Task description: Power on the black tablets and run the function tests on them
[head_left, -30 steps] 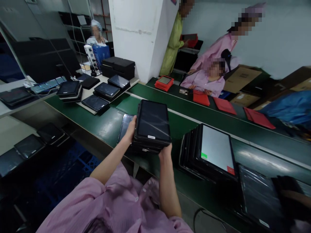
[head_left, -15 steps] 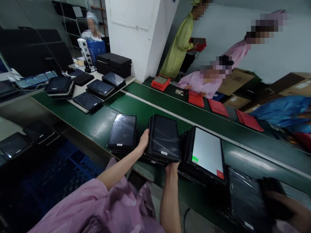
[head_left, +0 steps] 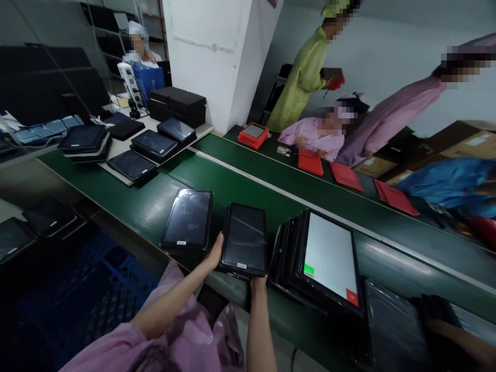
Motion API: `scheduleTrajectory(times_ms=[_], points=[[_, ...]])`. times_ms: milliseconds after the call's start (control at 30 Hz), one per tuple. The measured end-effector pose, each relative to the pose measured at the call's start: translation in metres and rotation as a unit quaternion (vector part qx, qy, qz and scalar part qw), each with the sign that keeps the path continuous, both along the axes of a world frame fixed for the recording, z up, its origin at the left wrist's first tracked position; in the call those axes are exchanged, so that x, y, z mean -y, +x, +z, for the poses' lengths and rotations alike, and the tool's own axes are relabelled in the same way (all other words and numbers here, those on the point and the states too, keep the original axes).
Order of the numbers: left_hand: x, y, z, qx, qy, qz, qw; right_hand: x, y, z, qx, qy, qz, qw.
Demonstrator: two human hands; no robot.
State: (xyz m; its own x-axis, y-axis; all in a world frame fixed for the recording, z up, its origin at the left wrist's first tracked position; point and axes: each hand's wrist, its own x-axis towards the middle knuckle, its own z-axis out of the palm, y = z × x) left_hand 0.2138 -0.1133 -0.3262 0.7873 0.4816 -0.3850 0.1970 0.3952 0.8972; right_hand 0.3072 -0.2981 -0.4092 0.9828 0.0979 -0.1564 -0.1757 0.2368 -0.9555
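Between my hands is a small stack of black tablets (head_left: pixel 245 240), screen up, with a white label near the lower edge. My left hand (head_left: pixel 215 253) grips its left side, the thumb along the edge. At the near edge my right hand (head_left: pixel 259 282) holds on from below, its fingers mostly hidden under the stack. Just left of it lies another stack of tablets (head_left: pixel 189 217) with a glossy top screen. On the right stands a taller stack of tablets (head_left: pixel 329 253); its top one shows a lit white screen with green and red patches.
The green bench (head_left: pixel 151 206) carries more tablets (head_left: pixel 132 164) at the left. A co-worker's hand (head_left: pixel 461 336) is near a dark wrapped tablet (head_left: pixel 393 320) at the lower right. Across the bench, people sit and stand by red pouches (head_left: pixel 346 175). A blue crate (head_left: pixel 127 279) is below.
My hands and the held tablets have moved down and slightly left, toward the stack on the left. The view has shifted a little. Co-workers across the bench have changed position.
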Motion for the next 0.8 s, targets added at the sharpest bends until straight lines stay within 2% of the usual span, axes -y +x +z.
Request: scheduleTrajectory(times_ms=[67,133,200,233,267,333,367,400,467,533,667,800], points=[[-0.003,-0.039,0.005,-0.038,0.045,-0.052,0.997,0.002,0.000,-0.002,-0.018,-0.002,-0.009,1.000],[-0.021,-0.088,0.022,-0.057,0.042,-0.164,0.984,0.003,-0.001,-0.003,-0.033,-0.001,-0.023,0.999],[-0.055,-0.134,0.048,-0.036,0.033,-0.274,0.961,0.003,-0.001,-0.004,-0.041,0.003,-0.035,0.999],[-0.077,-0.153,0.063,-0.020,0.036,-0.306,0.951,0.002,-0.002,-0.003,-0.043,0.005,-0.040,0.998],[-0.101,-0.167,0.077,-0.005,0.055,-0.282,0.958,0.001,-0.002,-0.003,-0.044,0.008,-0.044,0.998],[-0.150,-0.178,0.100,0.023,0.103,-0.133,0.985,0.000,-0.003,-0.001,-0.044,0.016,-0.048,0.998],[-0.172,-0.175,0.107,0.016,0.133,-0.044,0.990,-0.002,-0.004,0.000,-0.044,0.020,-0.048,0.998],[-0.191,-0.167,0.111,-0.006,0.184,0.037,0.982,-0.003,-0.005,0.001,-0.044,0.023,-0.048,0.998],[-0.220,-0.139,0.109,-0.101,0.281,0.137,0.945,-0.006,-0.008,0.002,-0.045,0.028,-0.049,0.997],[-0.236,-0.102,0.102,-0.154,0.270,0.107,0.944,-0.008,-0.011,0.002,-0.047,0.029,-0.053,0.997],[-0.246,-0.041,0.091,-0.126,0.197,0.037,0.972,-0.010,-0.013,0.001,-0.052,0.024,-0.064,0.996],[-0.247,-0.022,0.090,-0.090,0.183,-0.002,0.979,-0.011,-0.011,-0.004,-0.054,0.013,-0.081,0.995]])
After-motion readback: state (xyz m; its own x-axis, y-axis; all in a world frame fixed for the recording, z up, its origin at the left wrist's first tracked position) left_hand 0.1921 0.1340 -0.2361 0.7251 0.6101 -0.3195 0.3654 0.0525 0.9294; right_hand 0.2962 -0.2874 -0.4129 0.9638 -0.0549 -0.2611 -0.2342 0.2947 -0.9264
